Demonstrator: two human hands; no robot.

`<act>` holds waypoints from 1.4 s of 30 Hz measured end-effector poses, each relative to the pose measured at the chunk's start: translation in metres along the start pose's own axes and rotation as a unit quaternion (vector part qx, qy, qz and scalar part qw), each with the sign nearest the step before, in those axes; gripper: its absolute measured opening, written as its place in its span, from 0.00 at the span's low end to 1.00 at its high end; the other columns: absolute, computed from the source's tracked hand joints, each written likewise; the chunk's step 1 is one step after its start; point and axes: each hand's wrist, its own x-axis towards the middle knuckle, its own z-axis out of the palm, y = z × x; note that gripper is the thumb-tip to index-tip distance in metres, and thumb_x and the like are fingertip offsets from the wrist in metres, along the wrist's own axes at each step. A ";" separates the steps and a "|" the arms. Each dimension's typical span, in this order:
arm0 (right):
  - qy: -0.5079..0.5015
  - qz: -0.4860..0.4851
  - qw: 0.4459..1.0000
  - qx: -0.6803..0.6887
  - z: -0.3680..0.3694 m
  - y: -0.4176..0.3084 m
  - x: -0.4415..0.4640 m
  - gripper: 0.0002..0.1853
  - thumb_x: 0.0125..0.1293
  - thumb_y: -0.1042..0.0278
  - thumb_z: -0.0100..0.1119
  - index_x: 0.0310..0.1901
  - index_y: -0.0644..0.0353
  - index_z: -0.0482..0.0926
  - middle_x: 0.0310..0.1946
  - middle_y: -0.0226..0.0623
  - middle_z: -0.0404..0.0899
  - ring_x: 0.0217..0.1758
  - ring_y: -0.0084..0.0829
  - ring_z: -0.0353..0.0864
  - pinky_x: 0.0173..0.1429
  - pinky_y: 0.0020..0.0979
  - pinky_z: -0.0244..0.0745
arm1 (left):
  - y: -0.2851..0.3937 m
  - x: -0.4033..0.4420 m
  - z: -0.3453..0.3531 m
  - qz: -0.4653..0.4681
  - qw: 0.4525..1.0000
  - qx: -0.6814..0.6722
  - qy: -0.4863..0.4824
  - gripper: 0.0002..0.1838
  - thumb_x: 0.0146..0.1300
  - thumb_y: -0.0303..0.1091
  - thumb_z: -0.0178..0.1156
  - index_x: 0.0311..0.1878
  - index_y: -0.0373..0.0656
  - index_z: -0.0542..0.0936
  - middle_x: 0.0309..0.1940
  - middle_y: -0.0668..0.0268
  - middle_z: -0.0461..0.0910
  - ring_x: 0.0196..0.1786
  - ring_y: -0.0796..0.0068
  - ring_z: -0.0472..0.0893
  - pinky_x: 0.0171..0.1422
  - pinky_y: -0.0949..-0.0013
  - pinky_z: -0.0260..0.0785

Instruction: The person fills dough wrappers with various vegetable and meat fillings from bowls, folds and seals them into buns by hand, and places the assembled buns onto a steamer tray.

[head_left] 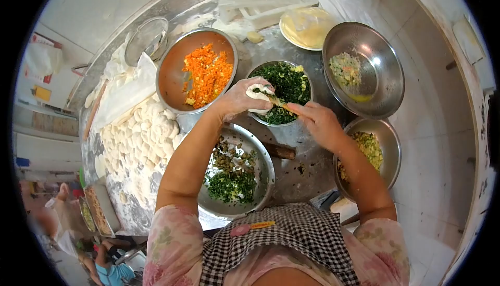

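My left hand (240, 98) is closed around a round white dough wrapper (259, 110) with dark green filling on it. The fingers of my right hand (316, 121) are wrapped round a thin tan stick-like tool (284, 106), whose tip reaches the filling. Both hands are over a metal bowl of chopped dark green vegetables (284, 80). Just below is a wide metal bowl (268, 174) with chopped greens and brownish bits. An orange shredded filling (208, 72) lies in a bowl at the upper left.
Floured dough pieces (138, 135) cover the left of the table. Right stand a large steel bowl (385, 51) and a bowl of yellow-green filling (369, 148). A yellow plate (307, 25) and white tray (271, 15) sit at the back. Other people (65, 223) are at lower left.
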 end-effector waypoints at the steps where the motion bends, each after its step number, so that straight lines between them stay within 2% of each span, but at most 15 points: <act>1: 0.012 0.023 0.998 0.056 -0.002 0.004 -0.001 0.20 0.62 0.79 0.49 0.56 0.58 0.74 0.28 0.35 0.72 0.30 0.27 0.71 0.38 0.27 0.69 | -0.008 0.004 -0.003 0.006 0.999 0.040 0.028 0.18 0.48 0.25 0.69 0.43 0.41 0.75 0.37 0.69 0.76 0.40 0.80 0.77 0.45 0.74 0.72; 6: 0.063 0.125 0.955 0.260 -0.009 -0.001 -0.002 0.17 0.64 0.76 0.46 0.54 0.66 0.74 0.29 0.30 0.77 0.31 0.21 0.73 0.38 0.24 0.69 | -0.009 0.000 -0.009 0.000 0.995 0.034 0.096 0.21 0.46 0.33 0.71 0.43 0.40 0.76 0.40 0.67 0.76 0.46 0.71 0.76 0.50 0.67 0.69; 7: 0.069 0.144 0.941 0.300 -0.008 -0.006 -0.002 0.17 0.65 0.76 0.46 0.54 0.66 0.74 0.29 0.30 0.77 0.30 0.21 0.73 0.38 0.24 0.69 | -0.010 0.000 -0.007 0.040 0.982 0.136 0.123 0.22 0.45 0.34 0.71 0.43 0.40 0.76 0.40 0.65 0.76 0.45 0.69 0.76 0.51 0.66 0.68; 9: 0.034 0.141 0.965 0.217 0.003 0.003 0.002 0.17 0.65 0.75 0.45 0.54 0.66 0.74 0.26 0.29 0.76 0.28 0.20 0.72 0.36 0.24 0.69 | -0.010 0.001 -0.001 0.119 0.919 0.335 0.171 0.23 0.43 0.35 0.71 0.43 0.40 0.75 0.39 0.61 0.76 0.44 0.63 0.76 0.51 0.64 0.68; 13: 0.098 0.185 0.962 0.174 0.008 0.015 0.003 0.17 0.64 0.75 0.45 0.53 0.66 0.74 0.22 0.30 0.75 0.27 0.19 0.72 0.34 0.25 0.68 | -0.024 0.006 -0.006 0.211 0.871 0.395 0.199 0.22 0.44 0.34 0.70 0.44 0.42 0.75 0.38 0.61 0.77 0.45 0.66 0.78 0.49 0.67 0.69; 16: 0.012 0.171 0.962 0.213 0.002 0.004 0.000 0.17 0.64 0.73 0.45 0.53 0.59 0.75 0.27 0.39 0.78 0.32 0.31 0.78 0.38 0.32 0.71 | -0.016 -0.004 0.000 0.103 0.941 0.229 0.227 0.21 0.47 0.30 0.69 0.45 0.42 0.75 0.37 0.65 0.77 0.43 0.73 0.78 0.45 0.69 0.72; 18: -0.001 0.202 0.979 0.033 0.009 0.007 0.004 0.16 0.65 0.71 0.44 0.52 0.59 0.76 0.29 0.42 0.79 0.33 0.38 0.79 0.39 0.36 0.72 | -0.014 -0.005 0.004 0.082 0.971 0.066 0.214 0.19 0.49 0.27 0.67 0.46 0.41 0.75 0.36 0.67 0.77 0.43 0.76 0.78 0.44 0.71 0.74; 25: 0.090 0.061 0.955 -0.278 0.030 0.023 0.020 0.16 0.62 0.70 0.48 0.51 0.57 0.76 0.37 0.45 0.78 0.38 0.48 0.77 0.44 0.41 0.71 | -0.008 -0.014 0.029 0.101 0.942 -0.275 0.164 0.30 0.51 0.22 0.66 0.57 0.39 0.66 0.45 0.60 0.74 0.46 0.70 0.78 0.51 0.66 0.77; 28: 0.195 -0.008 0.977 -0.090 0.032 -0.001 0.023 0.19 0.59 0.73 0.54 0.53 0.60 0.75 0.37 0.40 0.77 0.37 0.39 0.77 0.43 0.36 0.71 | -0.005 -0.020 0.047 0.147 0.901 -0.374 0.161 0.38 0.52 0.22 0.65 0.65 0.41 0.58 0.48 0.58 0.73 0.50 0.66 0.77 0.53 0.64 0.75; 29: 0.163 0.042 0.978 0.120 0.032 -0.015 0.023 0.19 0.59 0.73 0.56 0.54 0.61 0.74 0.36 0.38 0.77 0.37 0.34 0.76 0.42 0.33 0.71 | -0.006 -0.022 0.052 0.150 0.895 -0.385 0.168 0.38 0.52 0.23 0.66 0.65 0.41 0.58 0.48 0.58 0.73 0.50 0.67 0.77 0.54 0.64 0.75; 31: 0.077 0.138 0.845 0.510 0.031 -0.041 0.020 0.21 0.58 0.74 0.58 0.55 0.63 0.74 0.35 0.34 0.75 0.35 0.25 0.74 0.41 0.28 0.70 | -0.006 -0.026 0.063 0.156 0.882 -0.408 0.179 0.39 0.51 0.26 0.67 0.65 0.41 0.58 0.48 0.59 0.73 0.50 0.68 0.77 0.54 0.66 0.74; 32: 0.078 0.116 0.849 0.510 0.032 -0.047 0.018 0.19 0.61 0.73 0.56 0.56 0.65 0.73 0.34 0.29 0.74 0.36 0.16 0.71 0.40 0.20 0.68 | -0.006 -0.029 0.067 0.157 0.883 -0.412 0.164 0.37 0.50 0.30 0.69 0.63 0.41 0.62 0.47 0.60 0.73 0.49 0.70 0.76 0.54 0.69 0.73; 35: 0.153 0.054 0.912 0.376 0.035 -0.049 0.020 0.16 0.61 0.75 0.56 0.52 0.65 0.75 0.31 0.27 0.74 0.35 0.15 0.71 0.38 0.19 0.67 | -0.001 -0.041 0.074 0.155 0.898 -0.372 0.176 0.33 0.49 0.31 0.70 0.58 0.42 0.66 0.47 0.62 0.72 0.47 0.73 0.76 0.52 0.71 0.72; 39: 0.058 0.076 0.886 0.455 0.026 -0.064 0.022 0.11 0.60 0.78 0.56 0.45 0.64 0.76 0.32 0.27 0.73 0.33 0.15 0.70 0.37 0.19 0.67 | 0.000 -0.060 0.079 0.196 0.897 -0.339 0.207 0.22 0.50 0.30 0.69 0.47 0.42 0.72 0.43 0.66 0.74 0.46 0.75 0.76 0.51 0.71 0.72; 42: 0.034 -0.003 0.896 0.442 0.042 -0.068 0.027 0.09 0.58 0.77 0.58 0.41 0.63 0.76 0.32 0.28 0.74 0.30 0.17 0.71 0.34 0.21 0.69 | -0.010 -0.071 0.080 0.184 0.877 -0.347 0.275 0.27 0.54 0.35 0.66 0.55 0.38 0.69 0.45 0.64 0.73 0.48 0.74 0.75 0.49 0.70 0.72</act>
